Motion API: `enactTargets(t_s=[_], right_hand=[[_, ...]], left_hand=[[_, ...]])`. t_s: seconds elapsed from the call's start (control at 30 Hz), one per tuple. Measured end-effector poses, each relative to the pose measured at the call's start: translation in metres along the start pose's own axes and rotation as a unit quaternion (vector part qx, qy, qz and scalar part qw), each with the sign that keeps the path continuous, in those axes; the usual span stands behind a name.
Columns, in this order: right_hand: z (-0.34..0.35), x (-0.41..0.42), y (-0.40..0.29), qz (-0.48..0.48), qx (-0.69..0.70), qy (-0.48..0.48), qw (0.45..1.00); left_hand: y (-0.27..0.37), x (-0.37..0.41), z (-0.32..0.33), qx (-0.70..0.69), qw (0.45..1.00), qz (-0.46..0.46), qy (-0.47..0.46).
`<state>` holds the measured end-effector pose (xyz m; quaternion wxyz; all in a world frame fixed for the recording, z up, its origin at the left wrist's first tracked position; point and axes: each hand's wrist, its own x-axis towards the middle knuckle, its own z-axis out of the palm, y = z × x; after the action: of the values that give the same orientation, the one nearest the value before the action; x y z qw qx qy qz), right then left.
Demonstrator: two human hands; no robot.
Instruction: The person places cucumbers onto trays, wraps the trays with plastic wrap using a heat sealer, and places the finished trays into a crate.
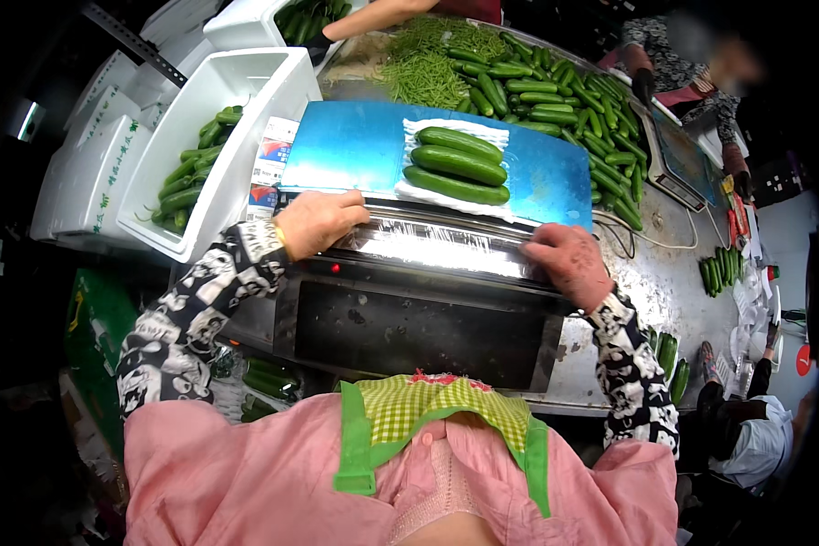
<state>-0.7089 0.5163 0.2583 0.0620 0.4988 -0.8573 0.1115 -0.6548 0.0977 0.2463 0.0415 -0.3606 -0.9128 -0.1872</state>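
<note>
Three cucumbers [456, 166] lie side by side on a white ridged foam tray [420, 130], which rests on the blue-filmed metal top [345, 147] of a cling-film wrapping machine. Along its near side stretches clear plastic film [437, 240] over a shiny roll. My left hand [321, 222] pinches the film's left end, fingertips at the dark bar. At the other end my right hand [568, 261] has its fingers curled on the film. Below the roll is the machine's dark flat plate [416, 331], with a small red light [335, 268] lit above its left part.
Behind the machine are a heap of cucumbers [546, 102] and a pile of thin green beans [426, 61]. A white foam box [218, 75] of cucumbers stands at left. A weighing scale [682, 160] is at right. Other people work around the table, one arm [375, 19] reaching in at the top.
</note>
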Motion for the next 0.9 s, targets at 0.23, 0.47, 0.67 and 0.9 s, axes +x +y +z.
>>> enactTargets(t_s=[0.23, 0.47, 0.67, 0.9], right_hand=[[-0.023, -0.014, -0.049, 0.063, 0.21, 0.233, 0.947], [-0.077, 0.082, -0.014, 0.0, 0.331, 0.447, 0.831], [0.052, 0.09, 0.086, 0.13, 0.003, 0.133, 0.983], [0.036, 0.099, 0.034, 0.27, 0.147, 0.092, 0.947]], left_hand=[[0.039, -0.013, -0.013, -0.366, 0.883, -0.14, 0.26], [0.011, 0.1, -0.059, -0.368, 0.833, -0.084, 0.404], [-0.061, 0.128, 0.027, -0.09, 0.947, -0.221, 0.215], [-0.052, 0.088, 0.038, -0.109, 0.951, -0.167, 0.237]])
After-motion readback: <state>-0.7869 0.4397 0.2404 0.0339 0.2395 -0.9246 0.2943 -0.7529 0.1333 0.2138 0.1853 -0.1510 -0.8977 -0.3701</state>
